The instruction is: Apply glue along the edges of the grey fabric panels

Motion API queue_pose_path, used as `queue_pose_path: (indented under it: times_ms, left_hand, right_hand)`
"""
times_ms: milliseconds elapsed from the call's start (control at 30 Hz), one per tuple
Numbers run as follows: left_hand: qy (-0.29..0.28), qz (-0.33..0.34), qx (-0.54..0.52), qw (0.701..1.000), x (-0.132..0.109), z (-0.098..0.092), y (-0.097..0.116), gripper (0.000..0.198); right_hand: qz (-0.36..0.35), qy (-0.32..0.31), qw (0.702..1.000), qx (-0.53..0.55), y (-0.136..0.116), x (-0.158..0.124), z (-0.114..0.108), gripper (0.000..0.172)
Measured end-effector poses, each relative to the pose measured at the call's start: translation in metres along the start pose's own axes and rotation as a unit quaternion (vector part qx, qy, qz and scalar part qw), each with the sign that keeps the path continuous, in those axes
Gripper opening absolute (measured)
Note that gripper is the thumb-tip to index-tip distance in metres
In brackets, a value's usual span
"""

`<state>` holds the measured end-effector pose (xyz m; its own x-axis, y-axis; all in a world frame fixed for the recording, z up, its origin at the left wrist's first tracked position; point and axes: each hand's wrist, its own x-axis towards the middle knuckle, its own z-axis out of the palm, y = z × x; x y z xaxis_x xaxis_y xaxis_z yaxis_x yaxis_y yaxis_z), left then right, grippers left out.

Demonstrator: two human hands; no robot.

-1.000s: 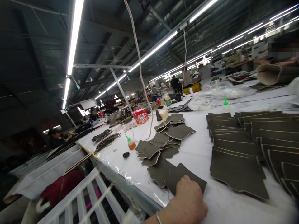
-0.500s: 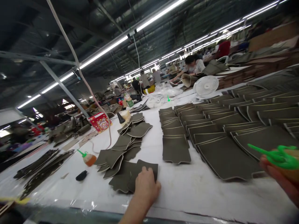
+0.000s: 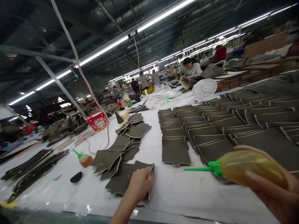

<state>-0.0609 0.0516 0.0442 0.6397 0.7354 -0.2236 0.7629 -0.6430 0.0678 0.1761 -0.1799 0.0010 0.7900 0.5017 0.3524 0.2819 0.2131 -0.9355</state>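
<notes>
In my right hand (image 3: 273, 189) is a squeeze bottle of yellowish liquid (image 3: 247, 166), held on its side. Its green nozzle points left over the white table. My left hand (image 3: 140, 180) is closed on a dark olive cut panel (image 3: 152, 183), whose pale-edged right side curls up. That panel is the nearest of a loose, fanned pile of similar panels (image 3: 119, 143) running away from me. Between my hands lies an overlapping row of panels (image 3: 176, 151) with pale strips along their far edges. More overlapping rows (image 3: 261, 138) fill the right side, partly behind the bottle.
A second green-nozzled bottle (image 3: 85, 160) and a small black piece (image 3: 76, 177) lie left. Bundled dark strips (image 3: 37, 168) are at far left. A red box (image 3: 96, 121), a hanging cable (image 3: 81, 70) and a white fan (image 3: 205, 88) are farther back. A co-worker (image 3: 192, 68) bends beyond the fan.
The bottle in my right hand has moved left into fuller view, its nozzle now level. My left hand has lifted the right edge of the nearest panel, which lay flat before.
</notes>
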Motion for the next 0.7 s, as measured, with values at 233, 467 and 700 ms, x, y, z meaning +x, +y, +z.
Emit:
queue_pose_path:
  times_ms: [233,467,700]
  left_hand:
    - [-0.015,0.042,-0.083,0.996,-0.001,0.010,-0.005,0.056]
    - [-0.004,0.063,-0.123,0.990,0.001,0.017,-0.013,0.058]
    - [-0.012,0.050,-0.150,0.987,0.001,0.020,-0.014,0.057]
  right_hand:
    - [-0.115,-0.140,0.979,-0.099,-0.007,0.000,0.074,0.050]
    - [-0.219,-0.232,0.931,-0.176,0.002,0.004,0.111,0.047]
    - [-0.255,-0.294,0.900,-0.199,0.000,0.007,0.119,0.045]
